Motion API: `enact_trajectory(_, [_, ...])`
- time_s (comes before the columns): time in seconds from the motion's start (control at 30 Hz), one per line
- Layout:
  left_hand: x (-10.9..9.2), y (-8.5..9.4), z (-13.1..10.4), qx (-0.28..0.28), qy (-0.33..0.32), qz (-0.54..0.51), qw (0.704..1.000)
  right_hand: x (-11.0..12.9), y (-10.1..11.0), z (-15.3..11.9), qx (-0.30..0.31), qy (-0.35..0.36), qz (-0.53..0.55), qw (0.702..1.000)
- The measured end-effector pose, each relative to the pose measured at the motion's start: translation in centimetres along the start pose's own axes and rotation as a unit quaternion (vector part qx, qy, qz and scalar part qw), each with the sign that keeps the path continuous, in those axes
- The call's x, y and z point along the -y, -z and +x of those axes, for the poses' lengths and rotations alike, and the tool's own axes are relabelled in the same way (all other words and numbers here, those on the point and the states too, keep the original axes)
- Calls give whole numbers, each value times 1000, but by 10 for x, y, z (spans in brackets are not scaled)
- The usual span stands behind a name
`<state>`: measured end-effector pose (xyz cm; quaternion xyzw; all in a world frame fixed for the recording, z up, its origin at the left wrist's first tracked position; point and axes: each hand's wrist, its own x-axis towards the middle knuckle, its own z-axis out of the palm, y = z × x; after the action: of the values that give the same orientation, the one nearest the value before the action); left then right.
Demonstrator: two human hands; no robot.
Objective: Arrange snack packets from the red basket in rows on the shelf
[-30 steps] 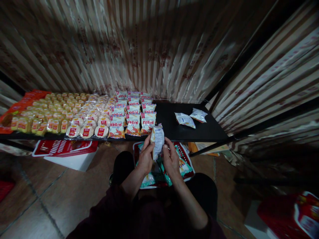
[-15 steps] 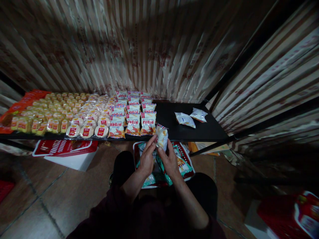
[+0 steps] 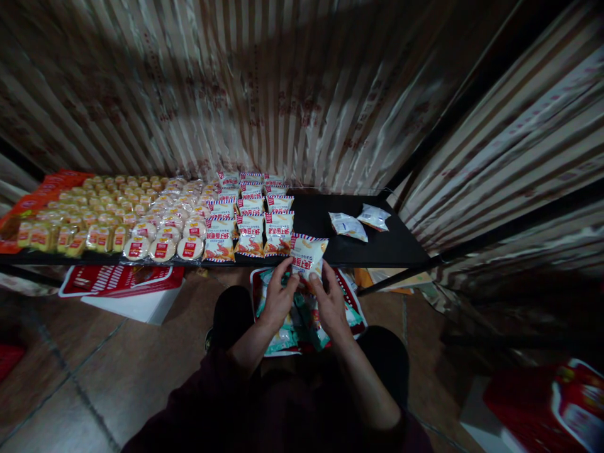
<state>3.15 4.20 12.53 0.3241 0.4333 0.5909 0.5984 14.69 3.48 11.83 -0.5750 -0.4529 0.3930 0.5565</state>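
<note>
Just below frame centre: left hand point(image 3: 278, 302) and right hand point(image 3: 332, 309) meet around a snack packet point(image 3: 307, 253), forearms slanting inward from the lower edge.
Fingers: both hands pinch the packet's lower sides, thumbs on its front.
Printed face: towards the camera.
Long axis: roughly up and down the frame, striped end pointing to the top.
Packet's place: overlapping the black shelf's point(image 3: 387, 251) near edge in view, right of the packet rows point(image 3: 250, 238).

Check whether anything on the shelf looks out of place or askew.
Two loose white pillow-shaped plastic packets lie skewed toward the right of the flat black shelf, showing blue print, unlike the neatly rowed white plastic packets with red lettering. No spill or damage is visible.
</note>
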Motion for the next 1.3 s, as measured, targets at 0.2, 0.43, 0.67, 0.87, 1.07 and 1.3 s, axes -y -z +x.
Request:
enact_trajectory(0.2, [-4,-6,0,12,31,-37,999,-7,4,0,-10,-54,77,996])
enact_trajectory(0.43, [-2,-9,-3,12,56,-51,997,12,9,-2,-31,-81,54,995])
enact_trajectory(0.67, [2,-18,-6,-29,33,-45,998,15,16,0,5,-32,50,998])
enact_trajectory(0.87, [3,-27,4,-26,23,-47,998,10,19,11,-17,-27,34,999])
enact_trajectory(1.07, [9,-41,35,-10,7,-27,1000,0,17,45,-55,-43,31,997])
enact_trajectory(1.3, [18,-59,80,-15,-28,33,999,-4,15,95,-58,-33,33,997])
